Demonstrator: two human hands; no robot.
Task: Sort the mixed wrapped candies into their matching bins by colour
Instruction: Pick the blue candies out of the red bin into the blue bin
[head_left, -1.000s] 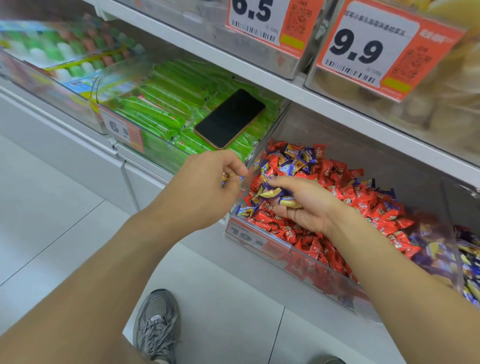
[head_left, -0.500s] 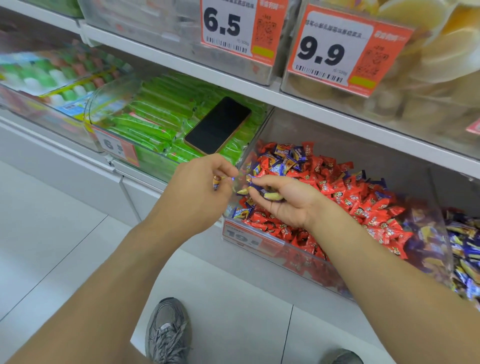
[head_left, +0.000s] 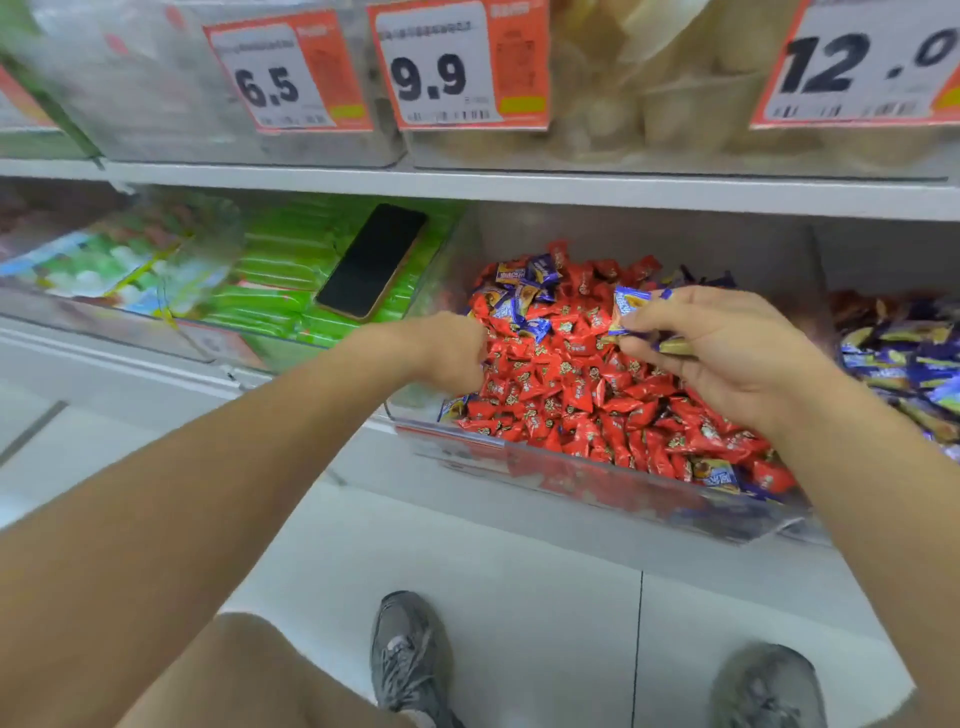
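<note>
A clear bin on the lower shelf holds a heap of red wrapped candies with several blue-purple wrapped candies mixed in, mostly at the back left. My right hand hovers over the right side of the heap, gripping a few blue-purple candies in its fingers. My left hand is at the bin's left wall, fingers curled down against the red candies; whether it holds anything is hidden. To the right lies a heap of blue-purple candies in the neighbouring bin.
A black phone lies on green packs in the bin to the left. The upper shelf with price tags 6.5, 9.9 and 12 overhangs the bins. My two grey shoes stand on the white floor below.
My right hand has lifted off the candies and moved right with blue-purple candies in it. My left hand has dropped to the bin's left side. The view has shifted right.
</note>
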